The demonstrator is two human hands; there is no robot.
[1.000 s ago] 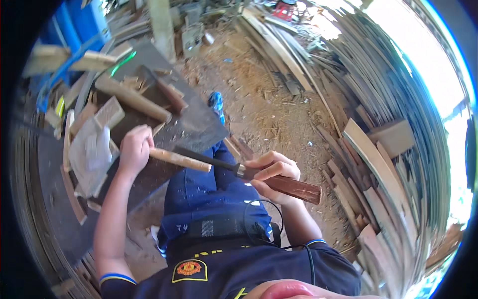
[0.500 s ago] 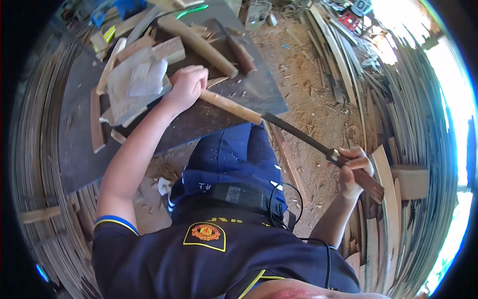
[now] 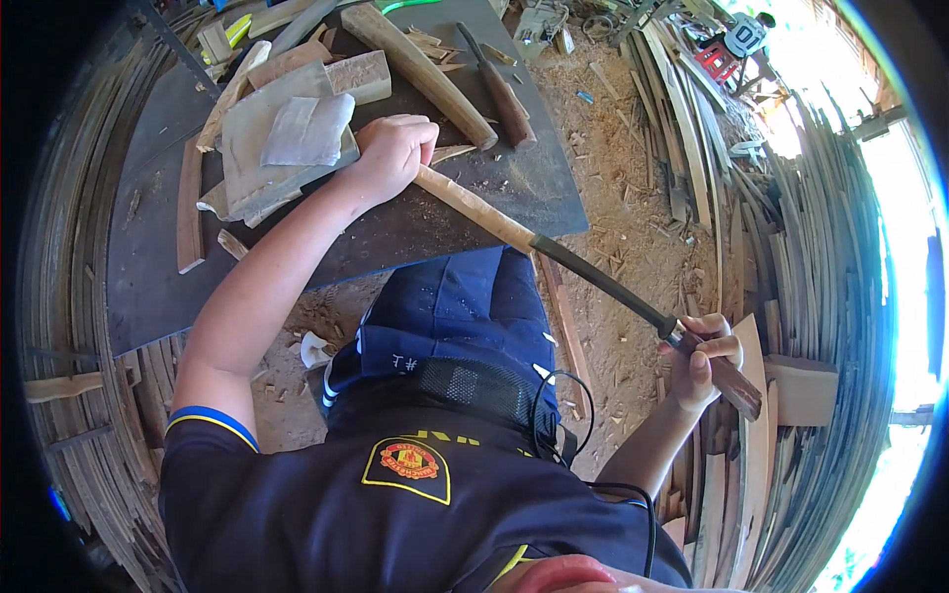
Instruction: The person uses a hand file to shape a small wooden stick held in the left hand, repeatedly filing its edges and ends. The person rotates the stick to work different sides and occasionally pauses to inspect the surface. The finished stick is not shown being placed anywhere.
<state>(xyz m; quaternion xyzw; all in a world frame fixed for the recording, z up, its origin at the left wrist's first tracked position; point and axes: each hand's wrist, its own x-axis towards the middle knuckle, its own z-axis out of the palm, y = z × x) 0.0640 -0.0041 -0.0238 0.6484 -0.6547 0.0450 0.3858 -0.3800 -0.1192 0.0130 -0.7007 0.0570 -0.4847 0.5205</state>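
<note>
Your left hand (image 3: 395,150) grips the stick (image 3: 474,210), already slim, apparently not yet even; your right hand (image 3: 700,371) clasps the tool (image 3: 603,285), blade at the stick's end.

Stick (image 3: 476,208): thin, pale tan wood, near 12 o'clock, slanting down toward 4 o'clock; its 10 o'clock end is hidden.
Tool (image 3: 611,287): long dark blade, shiny ring, red-brown wooden handle (image 3: 739,389) pointing to 4 o'clock.
Meeting spot: blade tip right at the stick's 4 o'clock end.
</note>
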